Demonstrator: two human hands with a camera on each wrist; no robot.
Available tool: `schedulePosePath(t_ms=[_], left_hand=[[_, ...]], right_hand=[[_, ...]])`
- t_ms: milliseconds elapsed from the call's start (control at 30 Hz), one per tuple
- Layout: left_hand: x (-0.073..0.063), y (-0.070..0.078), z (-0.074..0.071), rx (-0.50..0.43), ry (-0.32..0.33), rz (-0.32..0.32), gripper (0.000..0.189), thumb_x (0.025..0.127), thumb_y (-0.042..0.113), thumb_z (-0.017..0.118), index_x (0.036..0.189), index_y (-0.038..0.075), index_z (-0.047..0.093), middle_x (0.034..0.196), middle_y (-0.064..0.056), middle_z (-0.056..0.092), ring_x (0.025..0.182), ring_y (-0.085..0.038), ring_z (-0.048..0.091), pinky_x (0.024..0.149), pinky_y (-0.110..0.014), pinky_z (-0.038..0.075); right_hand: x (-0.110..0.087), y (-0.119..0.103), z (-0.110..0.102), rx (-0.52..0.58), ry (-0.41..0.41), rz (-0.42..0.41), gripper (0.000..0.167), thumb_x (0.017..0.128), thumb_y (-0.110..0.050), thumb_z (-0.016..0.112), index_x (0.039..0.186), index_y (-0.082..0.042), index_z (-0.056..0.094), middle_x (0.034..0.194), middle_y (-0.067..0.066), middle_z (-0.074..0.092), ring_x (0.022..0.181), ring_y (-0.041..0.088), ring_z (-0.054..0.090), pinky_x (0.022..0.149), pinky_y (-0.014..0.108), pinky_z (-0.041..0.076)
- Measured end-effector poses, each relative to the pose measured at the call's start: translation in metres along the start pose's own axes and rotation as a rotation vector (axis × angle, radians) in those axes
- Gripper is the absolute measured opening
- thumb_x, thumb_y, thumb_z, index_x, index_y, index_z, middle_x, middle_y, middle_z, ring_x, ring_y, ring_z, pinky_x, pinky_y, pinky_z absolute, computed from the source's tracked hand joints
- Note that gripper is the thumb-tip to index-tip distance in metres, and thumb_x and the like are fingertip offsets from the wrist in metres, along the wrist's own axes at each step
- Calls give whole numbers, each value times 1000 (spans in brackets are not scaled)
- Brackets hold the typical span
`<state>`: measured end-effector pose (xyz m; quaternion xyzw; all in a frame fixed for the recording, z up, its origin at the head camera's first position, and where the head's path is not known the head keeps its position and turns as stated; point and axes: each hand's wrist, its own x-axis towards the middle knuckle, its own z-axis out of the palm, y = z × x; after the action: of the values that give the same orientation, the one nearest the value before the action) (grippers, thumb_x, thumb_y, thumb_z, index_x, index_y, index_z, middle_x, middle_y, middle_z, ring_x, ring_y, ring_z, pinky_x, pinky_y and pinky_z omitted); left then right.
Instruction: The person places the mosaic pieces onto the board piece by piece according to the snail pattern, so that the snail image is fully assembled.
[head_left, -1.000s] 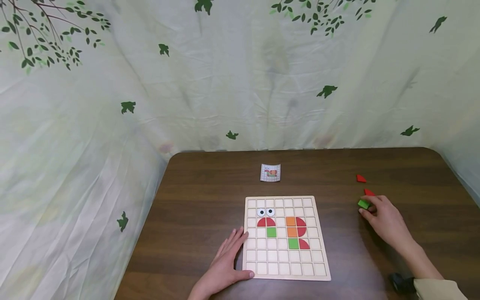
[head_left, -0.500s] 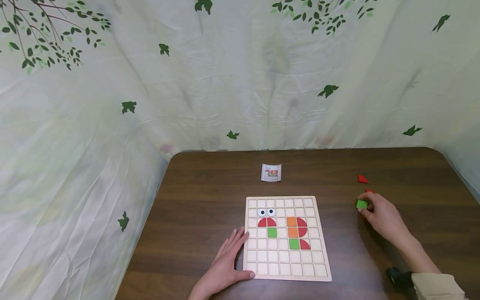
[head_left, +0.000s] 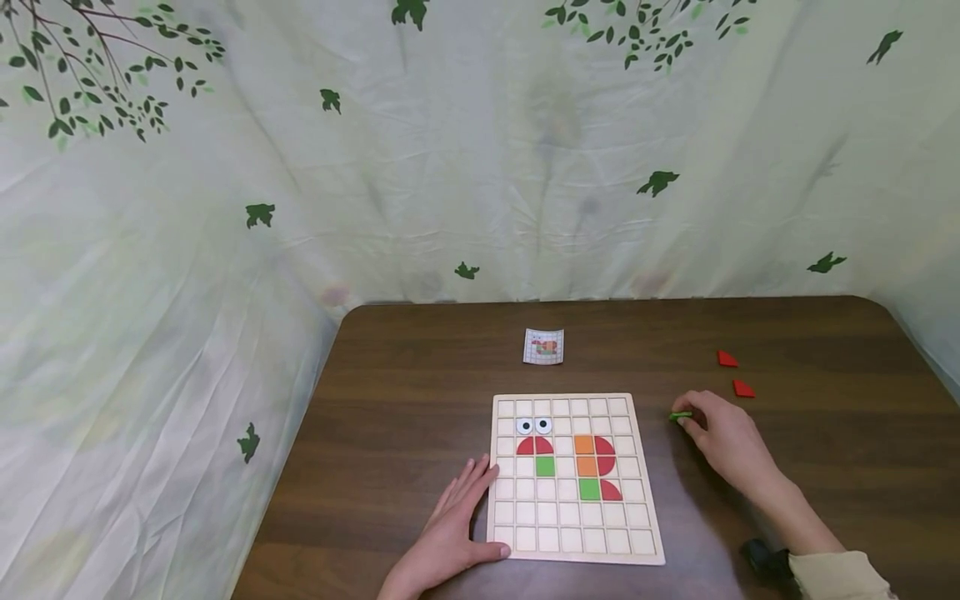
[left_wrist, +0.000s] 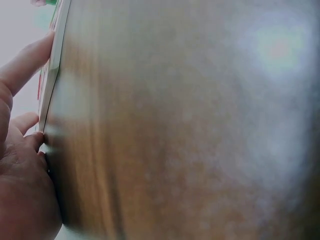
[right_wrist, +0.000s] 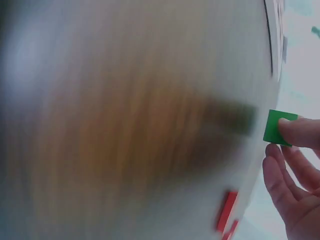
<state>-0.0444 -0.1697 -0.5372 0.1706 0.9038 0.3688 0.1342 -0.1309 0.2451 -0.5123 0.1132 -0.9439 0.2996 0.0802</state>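
The fingers (right_wrist: 277,180) of the right hand (head_left: 722,433) have just carried a green square (right_wrist: 272,127) leftward, away from the 2 red pieces (head_left: 743,389); it now hangs off the tabletop (head_left: 390,392), between those pieces and the board (head_left: 545,537). For the work in hand, this seems to mean the square is in transit: picked up but not yet in a cell.

The grip is a narrow pinch, with the gap between thumb and fingers filled by the square. The right wrist view shows the thumb flat on the near face while the lower fingers curl below without holding anything else. The head view catches the square nearly edge-on, so it is tilted rather than level.

Just behind the right hand, both red pieces lie apart from each other, the nearer now fully uncovered.

At the board's left side, the left hand (head_left: 453,525) has not moved: its fingers are spread wide and touch the edge, its thumb on the near left corner, gripping nothing.

On the board, 2 eye pieces (head_left: 524,426) sit above 2 red quarters (head_left: 527,447); farther right, 2 orange squares (head_left: 584,466) stand in a column.

Beyond the board lies a small printed card (head_left: 543,347), its picture too small to read exactly.
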Motion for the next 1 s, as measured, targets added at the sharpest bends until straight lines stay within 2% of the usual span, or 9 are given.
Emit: schedulePosePath(t_ms=[167,433,600,667,867,1000], left_hand=[[0,0,0,6,1,5,97,72,41,84,153,19,35,163,4,18,150,-21,8,116,-46,9],[1,0,0,-2,-9,-5,96,73,42,83,154,20,35,163,4,17,150,-21,8,115,-51,10],[1,1,0,-2,-11,-2,95,74,44,83,153,20,36,163,3,19,150,-24,9,114,-55,11],[1,1,-1,-8,-9,2,95,74,43,83,153,20,36,163,2,19,149,-25,10,114,-57,11],[1,2,-1,-18,-7,-1,94,74,42,83,152,20,37,163,1,20,149,-25,10,114,-56,11],[1,2,0,-10,-2,0,94,74,43,83,152,20,37,162,0,21,149,-26,11,113,-56,12]], right_hand=[[-5,-26,15,48,16,-12,25,79,3,78,94,-15,69,94,-1,65,83,19,62,73,45,53],[-12,-64,38,182,-90,-7,30,77,3,80,93,-20,69,94,-10,63,76,8,57,68,28,54],[-17,-85,46,319,-136,-55,30,78,4,79,91,-21,70,91,-13,65,75,5,58,68,24,53],[-19,-91,50,343,-150,-77,28,78,3,80,90,-21,71,88,-13,64,74,4,58,66,24,53],[-23,-104,65,326,-228,-106,23,79,-3,80,91,-22,73,79,-16,57,71,4,51,62,22,48],[-23,-108,72,305,-242,-115,23,78,-4,81,89,-23,74,79,-17,57,71,3,51,62,22,48]])
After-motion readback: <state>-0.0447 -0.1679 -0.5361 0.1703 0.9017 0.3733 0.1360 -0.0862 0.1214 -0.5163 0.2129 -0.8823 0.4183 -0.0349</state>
